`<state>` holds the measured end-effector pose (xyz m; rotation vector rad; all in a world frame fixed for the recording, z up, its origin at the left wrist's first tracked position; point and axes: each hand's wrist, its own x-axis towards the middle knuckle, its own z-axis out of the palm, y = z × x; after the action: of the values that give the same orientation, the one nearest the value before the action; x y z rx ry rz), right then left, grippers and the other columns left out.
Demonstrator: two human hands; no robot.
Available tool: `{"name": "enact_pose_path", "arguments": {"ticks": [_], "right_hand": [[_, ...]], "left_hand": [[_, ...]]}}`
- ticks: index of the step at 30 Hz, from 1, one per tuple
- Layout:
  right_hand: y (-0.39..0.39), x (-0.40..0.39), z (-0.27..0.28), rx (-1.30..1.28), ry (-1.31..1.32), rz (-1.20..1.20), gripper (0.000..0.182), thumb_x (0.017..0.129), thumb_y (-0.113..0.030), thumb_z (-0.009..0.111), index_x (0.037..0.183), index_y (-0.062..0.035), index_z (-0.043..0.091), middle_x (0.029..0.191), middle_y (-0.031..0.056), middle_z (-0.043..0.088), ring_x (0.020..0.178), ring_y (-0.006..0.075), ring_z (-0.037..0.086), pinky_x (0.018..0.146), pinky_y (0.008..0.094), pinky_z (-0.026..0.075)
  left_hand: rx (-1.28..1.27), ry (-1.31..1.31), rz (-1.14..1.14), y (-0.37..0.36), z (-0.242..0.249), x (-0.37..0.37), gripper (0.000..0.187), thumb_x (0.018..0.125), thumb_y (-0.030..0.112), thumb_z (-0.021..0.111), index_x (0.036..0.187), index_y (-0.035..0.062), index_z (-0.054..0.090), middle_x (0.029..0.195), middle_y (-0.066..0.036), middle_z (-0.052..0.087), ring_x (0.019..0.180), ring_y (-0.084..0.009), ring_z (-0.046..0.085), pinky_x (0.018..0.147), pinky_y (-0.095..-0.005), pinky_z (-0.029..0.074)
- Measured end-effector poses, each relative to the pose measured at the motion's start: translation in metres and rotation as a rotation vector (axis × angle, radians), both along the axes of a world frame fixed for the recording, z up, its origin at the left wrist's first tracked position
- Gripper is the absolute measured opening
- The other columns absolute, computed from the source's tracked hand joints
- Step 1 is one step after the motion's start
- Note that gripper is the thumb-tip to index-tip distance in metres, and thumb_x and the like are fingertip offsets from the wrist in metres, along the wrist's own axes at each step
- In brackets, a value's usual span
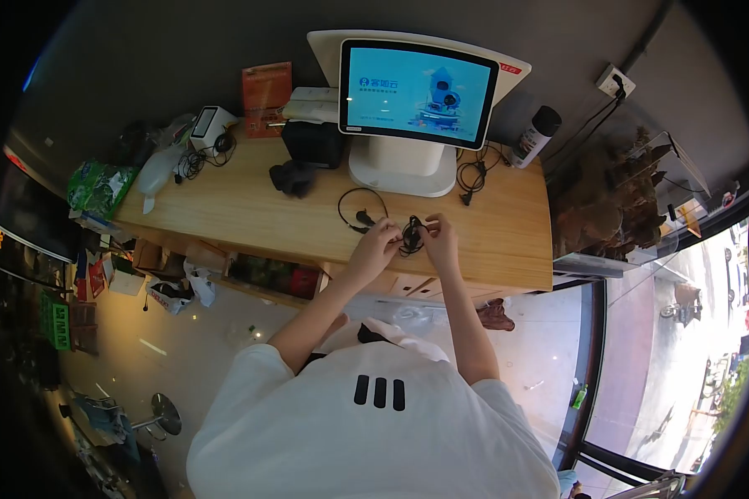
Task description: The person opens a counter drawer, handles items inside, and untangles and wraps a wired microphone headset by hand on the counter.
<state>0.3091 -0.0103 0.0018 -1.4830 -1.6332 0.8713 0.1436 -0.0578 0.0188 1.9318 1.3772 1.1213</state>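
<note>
A coiled black cable (412, 236) is held upright between my two hands near the front edge of the wooden counter (283, 229). My left hand (379, 241) pinches the coil from its left side. On the other side, my right hand (439, 237) has its fingertips closed on the same bundle. A loose loop of black cable with a plug-like end (364, 218) lies on the counter just beyond my left hand; whether it joins the coil is hard to make out.
Behind my hands stands a white screen terminal (416, 96). More cables (474, 175) and a spray can (537, 137) sit to its right. Leftward are a black box (312, 143), a small white device (210, 129) and a green packet (100, 187). Below, a drawer (275, 279) is pulled out.
</note>
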Motion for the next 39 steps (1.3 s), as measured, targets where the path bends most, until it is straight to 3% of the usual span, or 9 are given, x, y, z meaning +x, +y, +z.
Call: {"name": "enact_pose_path", "arguments": {"ticks": [3,5,9,18,23,26,30,36,39], "right_hand": [[0.012,-0.001,-0.018,-0.066,0.143,-0.036,0.021,0.08,-0.009,0.059,0.099,0.0009,0.058,0.075,0.0111,0.063,0.064,0.0199,0.059,0.06,0.031,0.047],[0.027,0.003,-0.039,-0.143,0.338,0.027,0.02,0.085,-0.011,0.052,0.098,0.0016,0.059,0.078,0.0082,0.064,0.066,0.0144,0.057,0.06,0.0278,0.045],[0.019,0.001,0.013,-0.514,0.529,0.027,0.024,0.088,-0.019,0.053,0.099,0.0011,0.06,0.078,0.0061,0.064,0.065,0.0111,0.056,0.058,0.0245,0.043],[0.015,-0.023,-0.003,-0.248,0.331,0.154,0.024,0.083,-0.015,0.066,0.101,-0.0008,0.059,0.076,0.0073,0.064,0.065,0.0099,0.056,0.058,0.0235,0.043],[0.007,-0.043,0.024,0.149,-0.007,0.07,0.024,0.081,-0.008,0.061,0.103,-0.0024,0.055,0.074,0.013,0.064,0.061,0.0239,0.059,0.056,0.0324,0.048],[0.002,-0.052,0.037,0.209,-0.15,0.037,0.025,0.08,-0.007,0.059,0.104,-0.0016,0.054,0.076,0.0142,0.063,0.064,0.0284,0.059,0.059,0.036,0.048],[0.003,-0.054,0.044,0.242,-0.191,-0.014,0.018,0.081,-0.008,0.059,0.098,-0.0012,0.057,0.076,0.014,0.063,0.066,0.0287,0.059,0.06,0.0365,0.047],[0.007,-0.047,0.079,0.243,0.117,0.019,0.006,0.08,-0.001,0.061,0.084,0.0018,0.058,0.071,0.0091,0.058,0.064,0.0159,0.056,0.057,0.0284,0.043],[0.005,-0.047,0.103,0.317,0.113,0.008,0.005,0.08,0.0,0.06,0.084,0.002,0.058,0.073,0.0094,0.057,0.064,0.0163,0.056,0.057,0.0291,0.043]], "left_hand": [[0.014,0.004,-0.027,-0.004,0.007,-0.007,0.011,0.079,-0.001,0.062,0.085,-0.0016,0.053,0.095,-0.01,0.051,0.073,-0.0231,0.056,0.062,-0.0316,0.045],[-0.005,-0.012,-0.018,-0.003,0.011,-0.013,0.011,0.079,0.0,0.062,0.085,-0.0024,0.053,0.096,-0.011,0.051,0.073,-0.0255,0.057,0.063,-0.0332,0.045],[-0.051,-0.088,0.002,-0.001,0.008,-0.025,0.009,0.081,0.0,0.061,0.084,-0.0017,0.052,0.096,-0.009,0.051,0.071,-0.02,0.056,0.062,-0.0293,0.044],[0.039,-0.108,0.052,-0.003,0.009,-0.051,0.008,0.082,0.001,0.062,0.083,0.0006,0.054,0.098,-0.007,0.053,0.068,-0.0168,0.056,0.056,-0.0262,0.044],[0.057,-0.013,0.112,-0.004,0.015,-0.069,0.008,0.081,0.002,0.063,0.082,0.0006,0.055,0.1,-0.007,0.054,0.071,-0.0185,0.057,0.056,-0.0267,0.045],[0.115,-0.004,0.143,0.0,0.029,-0.072,0.008,0.082,0.003,0.062,0.082,0.0003,0.054,0.1,-0.007,0.054,0.072,-0.0191,0.057,0.056,-0.0279,0.045],[0.18,0.0,0.125,0.007,0.047,-0.074,0.008,0.083,0.003,0.061,0.083,0.0002,0.053,0.101,-0.007,0.054,0.073,-0.0202,0.057,0.059,-0.0297,0.047],[0.231,0.032,0.05,0.025,0.079,-0.079,0.008,0.084,0.004,0.06,0.084,0.0006,0.053,0.104,-0.007,0.053,0.075,-0.0194,0.057,0.061,-0.0294,0.046],[0.262,0.027,0.038,0.034,0.09,-0.083,0.008,0.084,0.004,0.062,0.085,0.0013,0.055,0.106,-0.007,0.053,0.079,-0.0183,0.056,0.062,-0.0286,0.045]]}}
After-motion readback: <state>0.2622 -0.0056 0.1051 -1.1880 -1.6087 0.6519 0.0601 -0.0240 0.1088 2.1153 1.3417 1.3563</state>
